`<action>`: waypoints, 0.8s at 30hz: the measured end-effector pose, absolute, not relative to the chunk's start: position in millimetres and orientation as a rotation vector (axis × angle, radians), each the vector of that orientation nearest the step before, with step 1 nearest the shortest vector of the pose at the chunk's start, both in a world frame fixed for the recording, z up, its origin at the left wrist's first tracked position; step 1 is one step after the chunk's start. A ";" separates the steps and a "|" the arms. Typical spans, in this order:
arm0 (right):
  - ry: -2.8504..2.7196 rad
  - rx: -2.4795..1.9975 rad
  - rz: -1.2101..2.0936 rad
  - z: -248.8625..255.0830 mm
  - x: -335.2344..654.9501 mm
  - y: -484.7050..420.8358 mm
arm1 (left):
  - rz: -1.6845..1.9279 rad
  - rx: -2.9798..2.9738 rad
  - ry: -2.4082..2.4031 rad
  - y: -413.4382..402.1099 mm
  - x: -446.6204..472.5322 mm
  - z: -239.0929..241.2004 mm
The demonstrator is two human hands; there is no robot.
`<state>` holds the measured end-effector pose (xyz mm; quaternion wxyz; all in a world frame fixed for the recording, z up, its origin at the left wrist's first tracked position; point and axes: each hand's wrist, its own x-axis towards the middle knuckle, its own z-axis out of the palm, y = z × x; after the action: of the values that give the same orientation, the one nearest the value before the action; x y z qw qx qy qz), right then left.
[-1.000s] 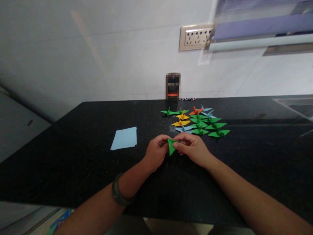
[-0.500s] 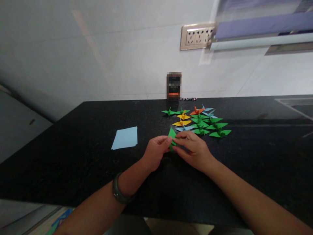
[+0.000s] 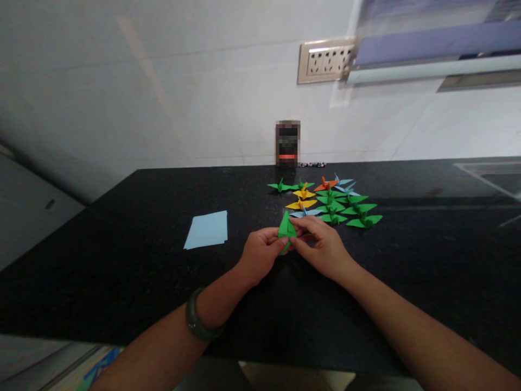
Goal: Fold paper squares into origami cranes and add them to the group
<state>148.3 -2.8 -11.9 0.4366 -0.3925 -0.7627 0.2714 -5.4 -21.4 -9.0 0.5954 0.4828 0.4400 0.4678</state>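
Between my hands, just above the black countertop (image 3: pixel 154 293), is a folded piece of green origami paper (image 3: pixel 287 225), its narrow point facing away from me. My left hand (image 3: pixel 260 252) pinches its lower left side, thumb on top. On the other side, my right hand (image 3: pixel 321 244) grips the right edge and lower corner between thumb and fingers. Fingertips cover part of the lower folds. Just beyond my right hand lie several finished paper cranes: green cranes (image 3: pixel 365 218), yellow cranes (image 3: pixel 301 204), an orange crane (image 3: pixel 325 184) and light blue cranes (image 3: pixel 305 213).
A stack of light blue paper squares (image 3: pixel 206 230) lies to the left. A phone-like object with a blurred front (image 3: pixel 287 144) leans against the wall, a beaded strap (image 3: pixel 313 164) beside it. A socket panel (image 3: pixel 325 61) is on the wall. At the far right is a framed recess (image 3: pixel 496 176).
The green paper has turned so its folded face shows more. My right thumb has moved up onto its lower corner, and my right fingers have shifted along its edge.
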 end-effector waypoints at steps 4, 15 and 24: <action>-1.799 -1.083 0.673 -15.6 147.3 -1.6 | 1.058 1.263 1.070 -21.3 -6.6 -9.9; -1.579 -0.989 0.919 -15.2 141.7 -8.4 | 1.139 1.121 1.080 -19.9 -5.8 -15.7; -1.887 -0.995 0.223 -14.6 148.5 0.8 | 1.079 0.980 0.937 -21.3 -2.4 -18.2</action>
<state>148.5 0.8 -14.6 0.4778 -0.4076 -0.7728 0.0913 -2.4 -21.3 -18.2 0.6476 0.4310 0.4118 0.4746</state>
